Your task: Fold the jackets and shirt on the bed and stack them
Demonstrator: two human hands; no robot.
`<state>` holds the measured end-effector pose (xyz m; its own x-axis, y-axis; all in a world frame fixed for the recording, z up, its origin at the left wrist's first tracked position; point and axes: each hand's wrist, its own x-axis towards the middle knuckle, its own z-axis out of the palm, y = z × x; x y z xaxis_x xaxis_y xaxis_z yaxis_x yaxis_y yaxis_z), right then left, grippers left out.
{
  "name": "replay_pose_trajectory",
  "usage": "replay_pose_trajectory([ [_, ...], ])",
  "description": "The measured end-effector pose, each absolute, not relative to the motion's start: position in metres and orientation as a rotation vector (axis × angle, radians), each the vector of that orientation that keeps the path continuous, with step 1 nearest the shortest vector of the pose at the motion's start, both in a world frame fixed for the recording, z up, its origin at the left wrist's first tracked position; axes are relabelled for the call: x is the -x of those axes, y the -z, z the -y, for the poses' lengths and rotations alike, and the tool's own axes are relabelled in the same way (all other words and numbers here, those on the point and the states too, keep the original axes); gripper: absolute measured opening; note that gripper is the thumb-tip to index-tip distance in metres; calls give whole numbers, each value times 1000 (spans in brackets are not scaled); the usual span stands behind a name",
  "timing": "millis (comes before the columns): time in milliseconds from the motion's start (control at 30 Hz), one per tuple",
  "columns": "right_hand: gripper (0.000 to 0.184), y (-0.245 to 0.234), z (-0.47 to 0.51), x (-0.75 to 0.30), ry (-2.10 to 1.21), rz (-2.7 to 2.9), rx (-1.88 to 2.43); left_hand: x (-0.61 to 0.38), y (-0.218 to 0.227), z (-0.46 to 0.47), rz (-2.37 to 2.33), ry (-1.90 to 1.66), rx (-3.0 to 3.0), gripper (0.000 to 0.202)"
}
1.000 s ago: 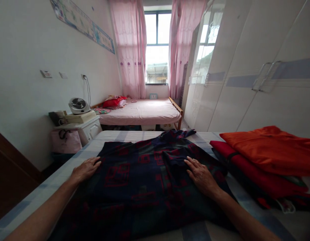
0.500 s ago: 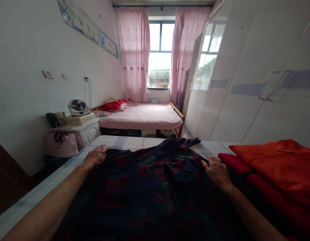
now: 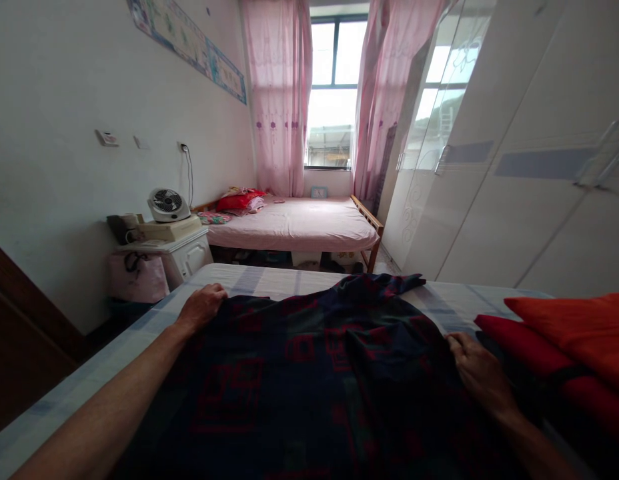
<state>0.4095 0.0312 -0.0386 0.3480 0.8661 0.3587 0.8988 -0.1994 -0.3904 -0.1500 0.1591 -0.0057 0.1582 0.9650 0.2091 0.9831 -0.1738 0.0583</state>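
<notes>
A dark navy shirt [image 3: 299, 373] with red and green patterning lies spread over the near bed [image 3: 139, 333], its far part creased and bunched. At its far left corner, my left hand [image 3: 204, 303] is closed with the fingers pinching the fabric edge. On the opposite side, my right hand [image 3: 477, 367] grips the shirt's right edge between thumb and fingers. The near part of the shirt runs out of view at the bottom.
Folded orange [image 3: 579, 327] and red clothes [image 3: 529, 353] are stacked at the right. A small fan [image 3: 168, 204] sits on a white cabinet [image 3: 189, 250] at the left. Beyond stands a pink-covered bed [image 3: 299, 223]; a white wardrobe [image 3: 469, 220] lines the right wall.
Both hands have gone from spread fingers to closed on the shirt's edges. My right hand has moved outward to the right. The view has turned slightly left.
</notes>
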Motion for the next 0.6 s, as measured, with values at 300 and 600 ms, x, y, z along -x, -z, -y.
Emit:
replay_pose_trajectory([
  [300, 41, 41, -35, -410, 126, 1514, 2098, 166, -32, -181, 2241, 516, 1934, 34],
  [600, 44, 45, -35, -408, 344, 1684, 2041, 115, -10, -156, 2055, 460, 2118, 40],
])
